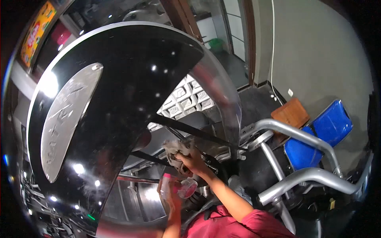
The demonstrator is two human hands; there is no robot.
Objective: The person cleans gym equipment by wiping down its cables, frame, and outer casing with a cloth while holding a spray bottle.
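A crumpled grey-brown cloth [173, 152] is held in my right hand [193, 162], close to black straps and dark machine parts. Lower and to the left, my left hand [170, 194] is wrapped round a clear bottle [184, 187] with pink parts. Both hands are beneath a large glossy black curved shell [123, 79], which carries a silver oval plate [71, 123]. A black strap [194, 131] runs from the shell toward the metal frame. Part of the cloth's underside and the fingers round the bottle are hidden.
Thick silver tubes [305, 178] curve at the right. Beyond them are a blue chair [333, 123] and a brown wooden board [290, 115] near the grey wall [325, 59]. A metallic panel [137, 202] lies below the shell. A white cable hangs on the wall.
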